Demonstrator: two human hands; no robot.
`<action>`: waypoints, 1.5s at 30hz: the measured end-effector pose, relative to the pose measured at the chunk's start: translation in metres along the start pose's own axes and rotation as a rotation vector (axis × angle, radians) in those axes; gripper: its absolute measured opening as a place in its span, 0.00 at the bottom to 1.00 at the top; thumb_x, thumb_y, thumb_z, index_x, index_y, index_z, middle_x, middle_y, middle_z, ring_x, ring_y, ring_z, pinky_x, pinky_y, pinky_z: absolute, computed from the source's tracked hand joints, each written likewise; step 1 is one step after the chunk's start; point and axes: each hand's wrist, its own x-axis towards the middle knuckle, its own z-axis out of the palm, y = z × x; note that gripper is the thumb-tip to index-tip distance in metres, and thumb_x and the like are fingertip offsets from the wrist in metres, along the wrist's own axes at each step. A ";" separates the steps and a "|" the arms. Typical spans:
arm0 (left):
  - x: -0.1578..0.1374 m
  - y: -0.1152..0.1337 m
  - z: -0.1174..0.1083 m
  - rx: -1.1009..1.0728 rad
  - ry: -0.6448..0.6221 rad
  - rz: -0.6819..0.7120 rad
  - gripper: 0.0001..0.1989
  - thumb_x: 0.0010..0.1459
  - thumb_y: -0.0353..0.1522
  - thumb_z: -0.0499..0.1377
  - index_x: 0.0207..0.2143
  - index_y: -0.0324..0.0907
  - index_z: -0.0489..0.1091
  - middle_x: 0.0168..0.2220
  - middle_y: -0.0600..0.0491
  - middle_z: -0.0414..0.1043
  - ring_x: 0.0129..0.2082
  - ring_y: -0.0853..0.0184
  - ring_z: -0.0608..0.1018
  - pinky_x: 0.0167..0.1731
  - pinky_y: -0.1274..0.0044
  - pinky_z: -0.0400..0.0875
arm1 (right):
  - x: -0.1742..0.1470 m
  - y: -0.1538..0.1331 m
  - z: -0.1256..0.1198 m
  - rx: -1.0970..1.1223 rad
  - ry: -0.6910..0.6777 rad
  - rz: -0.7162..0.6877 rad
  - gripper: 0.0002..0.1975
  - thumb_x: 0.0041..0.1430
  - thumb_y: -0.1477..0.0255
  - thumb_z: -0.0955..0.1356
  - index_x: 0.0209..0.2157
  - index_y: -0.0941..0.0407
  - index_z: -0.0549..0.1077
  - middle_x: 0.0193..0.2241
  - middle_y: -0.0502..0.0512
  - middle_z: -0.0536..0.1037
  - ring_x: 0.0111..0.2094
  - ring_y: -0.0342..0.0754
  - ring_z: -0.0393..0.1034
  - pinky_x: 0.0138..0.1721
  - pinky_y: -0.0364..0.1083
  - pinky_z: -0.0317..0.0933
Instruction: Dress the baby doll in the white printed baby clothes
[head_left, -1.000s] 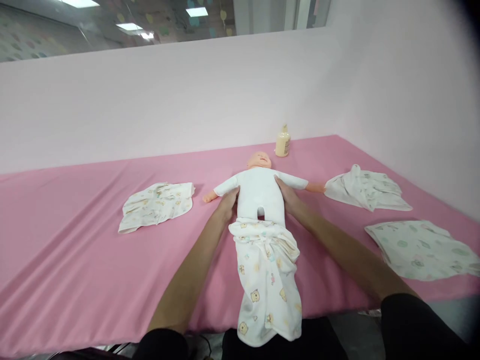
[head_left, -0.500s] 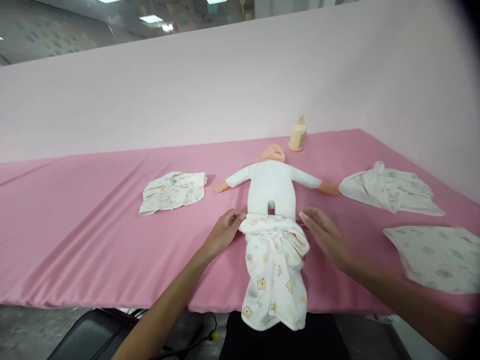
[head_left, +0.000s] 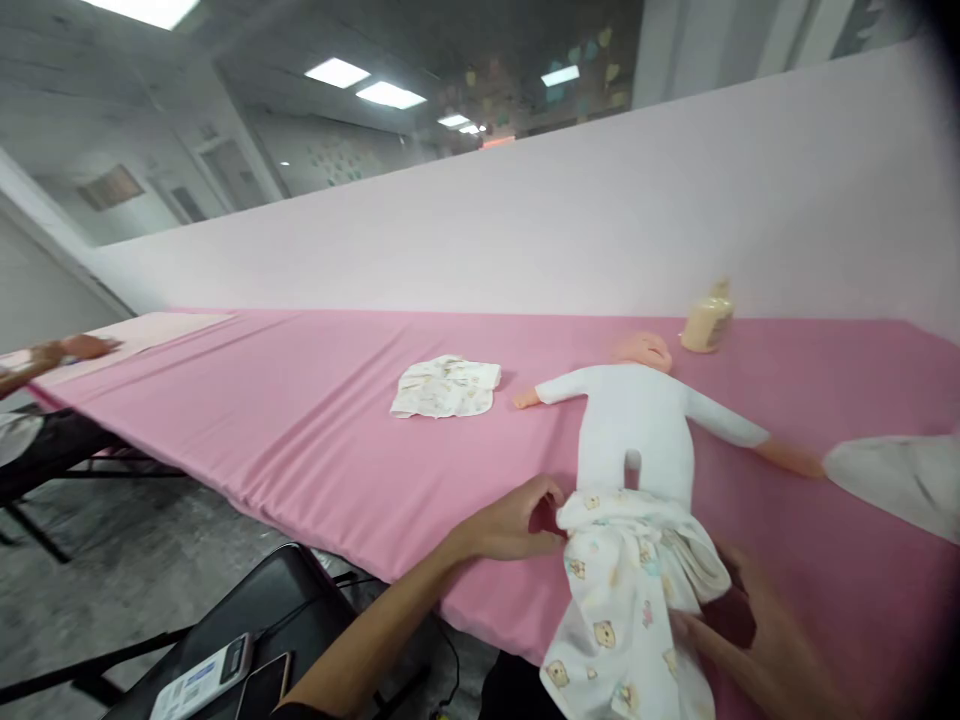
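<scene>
Left hand point(head_left: 514, 522) half-curled, forearm point(head_left: 382, 612) slanting; right hand point(head_left: 776, 640) curved, blurred.

Doll point(head_left: 636, 425): on table point(head_left: 337, 430), wall point(head_left: 450, 250) behind
Garment point(head_left: 622, 600): over doll's legs, between left hand point(head_left: 521, 522) and right hand point(head_left: 761, 640)
Bottle point(head_left: 708, 323): behind doll, right of head
Left cloth point(head_left: 448, 387): left of doll
Right cloth point(head_left: 900, 482): right of doll
Chair point(head_left: 289, 590): before table, left; phone point(head_left: 264, 690) on it

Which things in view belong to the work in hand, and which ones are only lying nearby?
Seemingly in use:
bear-print garment, between left hand and right hand
doll

Seemingly just lying about:
pump bottle
patterned cloth
white cloth at right edge
phone-like device
</scene>
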 end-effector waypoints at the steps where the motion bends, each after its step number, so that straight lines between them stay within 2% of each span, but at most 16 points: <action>1: -0.002 0.000 0.002 0.018 0.003 0.000 0.20 0.53 0.36 0.66 0.46 0.43 0.64 0.49 0.49 0.69 0.46 0.63 0.72 0.46 0.72 0.69 | 0.001 -0.002 0.001 -0.012 -0.007 0.030 0.38 0.45 0.50 0.74 0.57 0.40 0.63 0.56 0.59 0.73 0.59 0.70 0.67 0.54 0.65 0.68; 4: -0.011 0.002 0.012 0.036 0.014 -0.091 0.32 0.47 0.38 0.71 0.52 0.43 0.61 0.54 0.47 0.66 0.50 0.60 0.71 0.49 0.68 0.70 | 0.000 -0.010 0.001 -0.038 -0.044 0.083 0.39 0.50 0.49 0.71 0.60 0.48 0.58 0.58 0.61 0.71 0.60 0.68 0.65 0.57 0.63 0.65; 6: -0.017 0.004 0.020 0.013 0.029 -0.138 0.45 0.42 0.40 0.74 0.59 0.44 0.57 0.59 0.45 0.62 0.56 0.56 0.69 0.54 0.65 0.69 | -0.002 -0.014 -0.001 -0.046 -0.084 0.090 0.41 0.51 0.50 0.71 0.61 0.50 0.56 0.59 0.62 0.71 0.60 0.67 0.64 0.57 0.61 0.65; 10: -0.025 0.007 0.036 0.073 0.045 -0.137 0.70 0.29 0.45 0.78 0.70 0.46 0.44 0.69 0.41 0.47 0.68 0.47 0.55 0.66 0.57 0.56 | -0.003 -0.017 -0.003 -0.036 -0.105 0.110 0.40 0.49 0.51 0.72 0.60 0.51 0.58 0.59 0.62 0.70 0.61 0.66 0.64 0.58 0.62 0.64; 13: -0.030 0.008 0.048 0.189 0.028 -0.140 0.79 0.26 0.51 0.77 0.73 0.45 0.34 0.72 0.37 0.38 0.71 0.41 0.46 0.68 0.51 0.48 | -0.004 -0.020 -0.002 -0.007 -0.098 0.109 0.39 0.51 0.54 0.72 0.61 0.52 0.59 0.60 0.62 0.70 0.61 0.64 0.64 0.58 0.61 0.64; 18: -0.036 0.008 0.069 0.229 0.058 -0.145 0.78 0.33 0.54 0.74 0.73 0.44 0.27 0.73 0.37 0.31 0.72 0.43 0.40 0.69 0.50 0.44 | -0.006 -0.031 -0.002 0.037 -0.047 0.103 0.40 0.47 0.54 0.74 0.59 0.53 0.62 0.56 0.62 0.74 0.56 0.63 0.70 0.54 0.59 0.68; 21: -0.034 0.010 0.075 0.178 0.107 -0.176 0.77 0.34 0.53 0.74 0.73 0.44 0.27 0.73 0.39 0.31 0.72 0.44 0.41 0.69 0.51 0.46 | -0.007 -0.036 -0.002 0.071 -0.022 0.092 0.39 0.45 0.53 0.75 0.57 0.54 0.65 0.54 0.61 0.76 0.54 0.63 0.72 0.51 0.57 0.70; 24: -0.032 0.013 0.077 0.147 0.147 -0.206 0.76 0.33 0.51 0.75 0.73 0.45 0.31 0.73 0.41 0.34 0.72 0.46 0.43 0.69 0.53 0.47 | -0.008 -0.039 -0.004 0.058 -0.051 0.108 0.38 0.47 0.53 0.75 0.56 0.53 0.64 0.54 0.61 0.76 0.55 0.63 0.71 0.51 0.55 0.71; 31: -0.034 0.022 0.076 0.105 0.223 -0.169 0.69 0.32 0.46 0.77 0.71 0.47 0.42 0.70 0.44 0.47 0.68 0.51 0.55 0.66 0.60 0.57 | -0.007 -0.040 -0.003 0.077 -0.056 0.099 0.37 0.49 0.54 0.74 0.57 0.53 0.63 0.54 0.61 0.75 0.55 0.60 0.72 0.51 0.53 0.71; 37: -0.035 0.026 0.078 0.034 0.269 -0.190 0.64 0.32 0.41 0.77 0.69 0.47 0.49 0.67 0.45 0.53 0.66 0.52 0.59 0.65 0.62 0.59 | -0.010 -0.043 -0.004 0.090 -0.093 0.111 0.36 0.52 0.54 0.73 0.58 0.53 0.61 0.56 0.62 0.72 0.58 0.61 0.69 0.56 0.55 0.67; 39: -0.035 0.027 0.078 0.011 0.276 -0.222 0.61 0.33 0.39 0.77 0.68 0.46 0.50 0.66 0.46 0.54 0.65 0.53 0.60 0.65 0.63 0.60 | -0.015 -0.039 -0.003 0.077 -0.100 0.072 0.41 0.49 0.57 0.73 0.61 0.53 0.57 0.60 0.64 0.68 0.61 0.62 0.65 0.58 0.58 0.64; 43: -0.035 0.030 0.078 -0.011 0.261 -0.263 0.57 0.34 0.33 0.76 0.66 0.46 0.52 0.65 0.47 0.56 0.63 0.56 0.62 0.63 0.65 0.62 | -0.032 -0.024 0.003 -0.089 -0.064 -0.039 0.60 0.38 0.62 0.78 0.68 0.52 0.45 0.67 0.66 0.56 0.67 0.68 0.52 0.63 0.64 0.56; 45: -0.036 0.030 0.078 -0.005 0.253 -0.247 0.55 0.36 0.33 0.75 0.65 0.46 0.54 0.65 0.47 0.57 0.63 0.56 0.64 0.62 0.65 0.63 | -0.041 -0.020 0.009 -0.201 -0.022 -0.061 0.64 0.36 0.64 0.78 0.70 0.50 0.42 0.68 0.64 0.54 0.67 0.69 0.50 0.63 0.65 0.54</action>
